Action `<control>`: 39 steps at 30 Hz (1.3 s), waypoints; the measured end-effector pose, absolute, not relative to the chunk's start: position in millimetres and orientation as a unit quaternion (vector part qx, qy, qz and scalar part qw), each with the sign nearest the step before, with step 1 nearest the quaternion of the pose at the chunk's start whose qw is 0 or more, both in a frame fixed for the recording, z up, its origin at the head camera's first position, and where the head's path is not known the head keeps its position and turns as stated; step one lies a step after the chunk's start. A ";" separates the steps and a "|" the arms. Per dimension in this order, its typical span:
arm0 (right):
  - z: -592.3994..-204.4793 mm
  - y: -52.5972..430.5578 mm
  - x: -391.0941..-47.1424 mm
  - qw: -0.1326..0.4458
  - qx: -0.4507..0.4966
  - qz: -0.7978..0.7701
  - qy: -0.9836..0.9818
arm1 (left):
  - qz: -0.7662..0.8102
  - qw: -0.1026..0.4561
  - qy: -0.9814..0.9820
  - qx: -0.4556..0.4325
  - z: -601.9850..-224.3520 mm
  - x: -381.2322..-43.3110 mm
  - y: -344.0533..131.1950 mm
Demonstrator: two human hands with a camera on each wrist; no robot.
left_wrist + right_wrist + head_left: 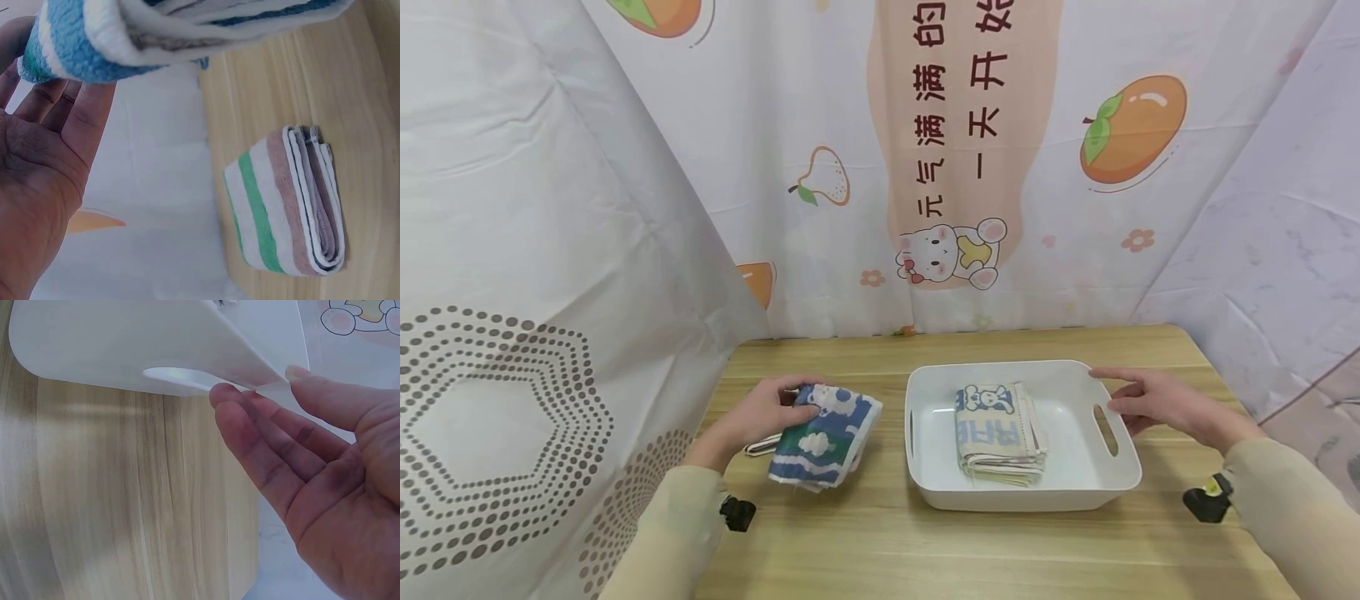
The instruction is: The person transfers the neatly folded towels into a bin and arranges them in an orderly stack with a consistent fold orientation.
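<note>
My left hand (775, 412) grips a folded blue and green towel (823, 442) with white trim, tilted above the left part of the table. In the left wrist view, a striped folded towel (281, 206), white with green and brown bands, lies on the wood close by. A white plastic basket (1086, 450) stands to the right. Inside it is a small stack of folded towels (996, 429), the top one beige and blue with a bear figure. My right hand (1161, 404) rests at the basket's right end, thumb tip at the rim and fingers by the outer wall.
The wooden table (925, 550) has rounded back corners. A printed curtain (820, 267) hangs right behind its back edge, and a dotted white curtain (535, 250) hangs along the left side. The basket has a handle slot (181, 376) in its right end wall.
</note>
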State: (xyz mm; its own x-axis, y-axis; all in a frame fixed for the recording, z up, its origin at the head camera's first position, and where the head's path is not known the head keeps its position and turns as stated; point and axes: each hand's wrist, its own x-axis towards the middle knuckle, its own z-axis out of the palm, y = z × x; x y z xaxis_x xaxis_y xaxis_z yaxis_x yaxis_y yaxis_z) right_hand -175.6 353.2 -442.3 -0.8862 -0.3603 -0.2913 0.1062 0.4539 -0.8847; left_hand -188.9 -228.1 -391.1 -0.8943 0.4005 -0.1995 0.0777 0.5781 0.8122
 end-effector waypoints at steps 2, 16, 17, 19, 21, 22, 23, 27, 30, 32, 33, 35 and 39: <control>-441.3 352.9 -175.8 0.226 -0.075 -0.517 0.822 | 0.435 0.178 0.873 0.129 -390.1 -189.2 -225.7; -435.1 350.1 -175.0 0.206 -0.066 -0.481 0.849 | 0.466 0.178 0.859 0.117 -373.5 -192.8 -208.4; -434.7 349.8 -175.3 0.200 -0.067 -0.475 0.854 | 0.470 0.178 0.856 0.119 -371.7 -193.1 -207.2; -433.8 349.8 -176.2 0.187 -0.071 -0.460 0.865 | 0.476 0.175 0.853 0.125 -368.5 -194.7 -204.8; -433.0 350.2 -177.3 0.171 -0.077 -0.443 0.877 | 0.475 0.166 0.854 0.131 -364.8 -196.1 -202.3; -432.5 350.3 -177.8 0.162 -0.079 -0.435 0.882 | 0.474 0.161 0.855 0.133 -362.9 -196.8 -201.0; -431.8 350.5 -178.2 0.153 -0.081 -0.428 0.887 | 0.472 0.154 0.857 0.135 -361.1 -197.5 -199.8; -427.8 349.8 -178.5 0.126 -0.083 -0.408 0.900 | 0.463 0.129 0.864 0.150 -354.7 -200.0 -194.8; -425.6 348.9 -178.9 0.114 -0.088 -0.404 0.903 | 0.459 0.115 0.866 0.161 -351.2 -202.1 -190.8; -424.6 348.3 -179.2 0.107 -0.087 -0.402 0.905 | 0.461 0.108 0.865 0.167 -348.2 -203.1 -187.6; -424.3 348.0 -179.4 0.104 -0.087 -0.401 0.906 | 0.465 0.108 0.862 0.168 -346.1 -203.0 -185.7; -423.8 347.4 -179.7 0.098 -0.085 -0.395 0.909 | 0.473 0.106 0.858 0.172 -340.6 -201.6 -181.3; -422.8 345.3 -180.1 0.093 -0.087 -0.384 0.915 | 0.478 0.099 0.854 0.179 -325.5 -195.0 -170.7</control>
